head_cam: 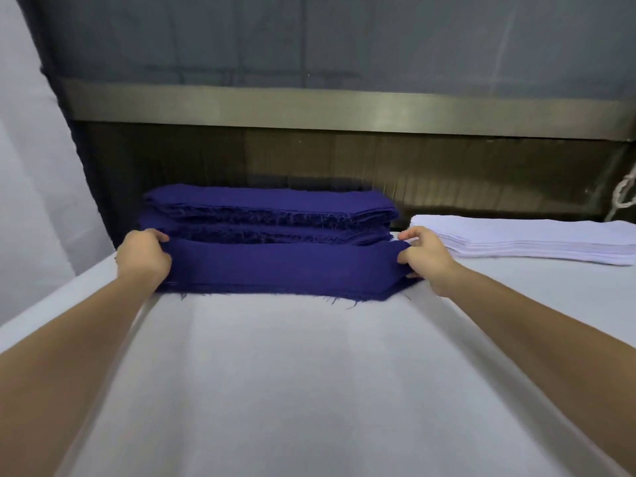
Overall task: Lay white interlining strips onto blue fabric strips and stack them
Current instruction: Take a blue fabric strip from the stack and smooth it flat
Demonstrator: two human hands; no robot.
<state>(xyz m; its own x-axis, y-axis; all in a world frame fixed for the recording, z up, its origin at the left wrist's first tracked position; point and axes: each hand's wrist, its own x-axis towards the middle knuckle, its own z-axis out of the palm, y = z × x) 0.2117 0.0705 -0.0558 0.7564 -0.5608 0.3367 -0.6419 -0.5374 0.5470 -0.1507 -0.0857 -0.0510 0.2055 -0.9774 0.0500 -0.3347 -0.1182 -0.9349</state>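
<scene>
both bare hands gripped the same item, one at each end. the left hand [144, 257] had its fingers curled round the left end of a thin bundle of dark blue woven fabric strips [282, 270], thumb on top. the right hand [426, 259] pinched the right end, fingers folded over the upper edge. the bundle lay lengthwise across the white cloth-covered bench [309, 373], its frayed near edge touching the surface and loose threads trailing from it. whether the far edge was raised could not be told.

just behind the bundle sat a taller stack of matching dark blue fabric strips [268, 208], edges frayed, layers slightly offset. to the right of that stack, near the right hand but apart from it, lay a flat pile of white interlining strips [523, 242], running off the right edge of view. no white strip lay on the gripped bundle.

a dull metal rail [344, 108] ran across the background.
</scene>
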